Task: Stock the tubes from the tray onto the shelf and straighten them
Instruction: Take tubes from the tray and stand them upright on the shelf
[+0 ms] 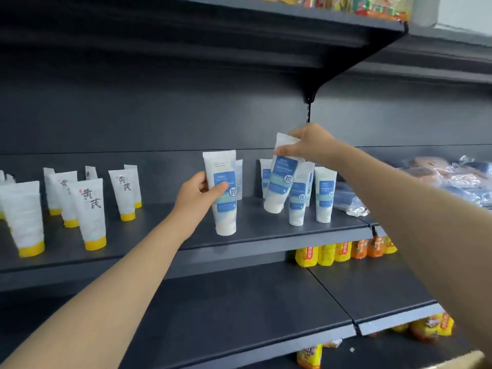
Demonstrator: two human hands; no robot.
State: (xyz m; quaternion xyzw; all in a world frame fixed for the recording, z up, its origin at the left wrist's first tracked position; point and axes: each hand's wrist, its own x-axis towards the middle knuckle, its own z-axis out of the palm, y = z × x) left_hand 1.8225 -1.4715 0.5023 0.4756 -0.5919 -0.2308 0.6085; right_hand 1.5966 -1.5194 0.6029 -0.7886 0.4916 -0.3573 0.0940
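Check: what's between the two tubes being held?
Head view: mostly bare shelf. At the back stand two blue-label tubes, one beside the left-held tube, one beside the right-held tube.

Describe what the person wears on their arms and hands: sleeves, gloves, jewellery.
Nothing worn shows. The left arm and right arm are bare to the picture's edge, with no sleeve in view. The left hand and right hand have no gloves, and no watch, bracelet or ring is visible.
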